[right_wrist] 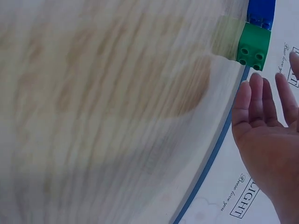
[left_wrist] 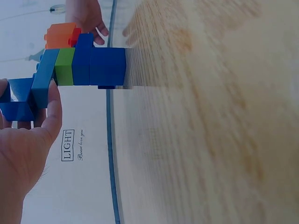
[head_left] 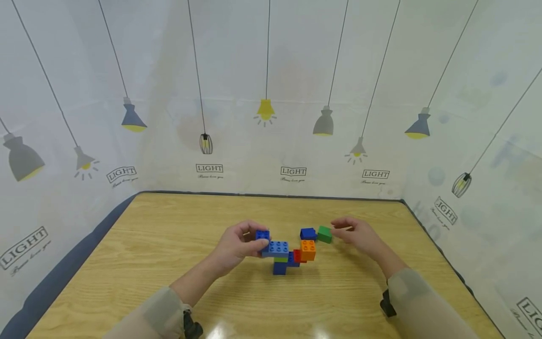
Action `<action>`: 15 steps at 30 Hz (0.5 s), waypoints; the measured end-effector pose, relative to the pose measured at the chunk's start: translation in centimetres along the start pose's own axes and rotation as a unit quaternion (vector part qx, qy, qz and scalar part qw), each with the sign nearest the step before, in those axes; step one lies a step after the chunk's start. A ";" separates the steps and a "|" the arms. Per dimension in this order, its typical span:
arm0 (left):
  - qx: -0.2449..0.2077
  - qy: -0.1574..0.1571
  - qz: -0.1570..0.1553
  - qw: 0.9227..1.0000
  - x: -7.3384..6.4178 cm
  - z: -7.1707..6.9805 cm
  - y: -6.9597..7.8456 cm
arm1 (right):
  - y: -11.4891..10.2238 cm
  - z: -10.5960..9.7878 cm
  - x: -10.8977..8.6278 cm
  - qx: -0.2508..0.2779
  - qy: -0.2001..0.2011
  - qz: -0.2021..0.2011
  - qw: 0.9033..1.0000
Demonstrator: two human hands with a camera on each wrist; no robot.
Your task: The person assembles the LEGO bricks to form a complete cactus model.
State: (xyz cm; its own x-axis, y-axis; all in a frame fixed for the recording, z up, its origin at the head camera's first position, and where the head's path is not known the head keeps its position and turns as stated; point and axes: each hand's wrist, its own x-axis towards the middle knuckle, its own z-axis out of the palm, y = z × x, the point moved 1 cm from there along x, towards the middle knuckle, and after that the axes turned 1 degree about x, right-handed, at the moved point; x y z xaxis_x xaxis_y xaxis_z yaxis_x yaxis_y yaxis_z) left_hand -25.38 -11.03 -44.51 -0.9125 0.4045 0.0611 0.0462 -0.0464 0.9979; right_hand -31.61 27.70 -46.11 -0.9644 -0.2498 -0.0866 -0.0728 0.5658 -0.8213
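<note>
A joined structure of toy building bricks (head_left: 278,247) stands on the table, with blue, light blue, lime green, red and orange bricks in it. My left hand (head_left: 238,245) pinches the structure's upper left end, thumb in front, at a dark blue brick (head_left: 262,234). In the left wrist view, the lime green brick (left_wrist: 64,66) sits between the light blue brick and the dark blue bricks at the base. My right hand (head_left: 356,234) holds nothing, its fingers extended beside a loose green brick (head_left: 324,234). The right wrist view shows the fingertips just short of the green brick's studs (right_wrist: 251,56).
A loose blue brick (head_left: 307,233) lies left of the green one, behind the structure. The wooden table (head_left: 169,263) ends at a dark edge against white curtains (head_left: 237,70) printed with lamps. Both wrists carry black straps or devices (head_left: 387,303).
</note>
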 end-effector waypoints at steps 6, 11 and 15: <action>-0.001 -0.003 0.003 1.000 0.1 -0.1 0.0 | 0.4 0.4 1.1 -0.029 -0.025 0.003 0.999; 0.001 -0.002 0.002 1.000 0.0 -0.1 0.0 | 0.3 1.0 1.6 -0.036 -0.035 0.008 0.999; 0.006 -0.003 0.003 1.000 0.0 -0.2 -0.1 | 0.3 1.3 1.8 -0.042 -0.038 0.014 0.998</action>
State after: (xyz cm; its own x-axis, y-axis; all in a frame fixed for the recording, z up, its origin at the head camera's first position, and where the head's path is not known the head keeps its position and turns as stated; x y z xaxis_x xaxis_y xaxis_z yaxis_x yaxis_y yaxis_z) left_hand -25.49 -11.18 -44.60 -0.9095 0.4103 0.0671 0.0563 -0.0384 0.9977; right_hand -32.99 26.41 -47.28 -0.9446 -0.2900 -0.1540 -0.0702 0.6366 -0.7679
